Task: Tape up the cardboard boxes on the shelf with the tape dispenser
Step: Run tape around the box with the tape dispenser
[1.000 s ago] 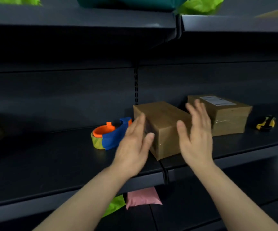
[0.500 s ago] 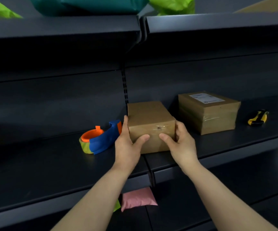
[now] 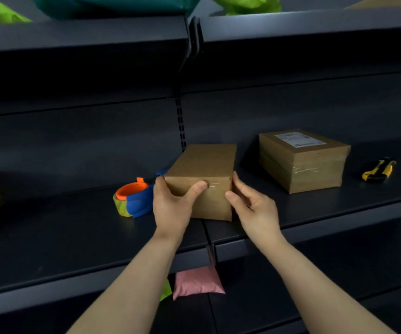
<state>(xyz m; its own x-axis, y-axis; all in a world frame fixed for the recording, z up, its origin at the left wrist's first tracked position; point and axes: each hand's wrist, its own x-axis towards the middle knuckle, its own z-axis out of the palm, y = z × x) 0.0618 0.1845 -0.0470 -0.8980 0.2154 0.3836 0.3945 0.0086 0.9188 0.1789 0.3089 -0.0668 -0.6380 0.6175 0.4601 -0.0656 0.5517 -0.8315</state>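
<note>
A: Where was the box they were working on?

B: The plain cardboard box (image 3: 201, 182) sat on the dark shelf (image 3: 50, 237), near its front edge, right over the seam between two shelf panels. Its short end faced the person.

A: And the hands?

B: Both were on that near end. The left hand (image 3: 170, 208) gripped the left corner, thumb pressed flat on the front face beside a small patch of clear tape, the other fingers wrapped round the left side. The right hand (image 3: 254, 208) held the right corner, thumb on the front face and fingers along the right side. So both were grasping the box, not hanging loose.

A: The tape dispenser?

B: It lay on the same shelf just left of the box: blue body, orange hub, a yellow-green roll (image 3: 134, 201). Its far tip looked to reach the box's left side, though I couldn't tell whether they touched. Neither hand was on it.

A: Anything else up there?

B: A second box (image 3: 303, 162), with a white label on top and clear tape wrapped round it, stood to the right, apart from the first. Further right lay a yellow and black utility knife (image 3: 378, 169). A pink pouch (image 3: 197, 283) showed on the shelf below.
</note>
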